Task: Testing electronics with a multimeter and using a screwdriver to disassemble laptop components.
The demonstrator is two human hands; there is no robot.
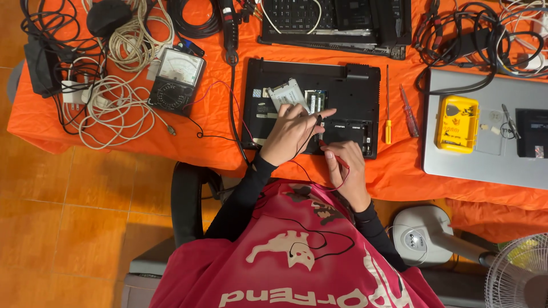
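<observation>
Left hand (294, 132) grips black probe, right hand (345, 168) grips red probe, inside opened laptop (354, 91) bay.

A: Count near the fingers?
B: Two hands (294, 132) (347, 171), two probes (317, 121) (337, 159), one open laptop (354, 91) under them.
A: Right of the fingers?
B: Two screwdrivers (387, 108) (409, 111), one yellow case (457, 124). Left: one meter (176, 81).

I see a bright orange cloth (217, 108) over the surface, a black laptop base (342, 91) at centre, a yellow case (456, 123) on the silver laptop (485, 165) to the right, cream cables (114, 108) far left, and tan floor tiles (85, 228).
</observation>
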